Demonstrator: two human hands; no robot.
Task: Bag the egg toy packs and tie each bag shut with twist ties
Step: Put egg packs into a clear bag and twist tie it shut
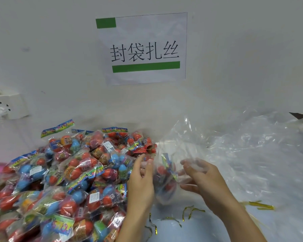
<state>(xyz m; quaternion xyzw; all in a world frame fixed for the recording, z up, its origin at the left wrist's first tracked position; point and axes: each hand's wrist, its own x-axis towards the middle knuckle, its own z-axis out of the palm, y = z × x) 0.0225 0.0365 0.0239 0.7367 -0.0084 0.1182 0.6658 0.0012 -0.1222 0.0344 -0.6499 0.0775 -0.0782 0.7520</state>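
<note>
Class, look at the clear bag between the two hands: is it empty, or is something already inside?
Not empty. A toy pack shows through the clear bag, held between the left hand and right hand.

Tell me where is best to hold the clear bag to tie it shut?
Probably grip the clear bag at its loose empty upper part, above the egg pack, gathering it from both sides. The pack sits low, so the film above is free to bunch into a neck for a gold twist tie.

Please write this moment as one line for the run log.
hands: left, right hold clear bag | inside: egg pack | twist ties: on table, unused
</note>
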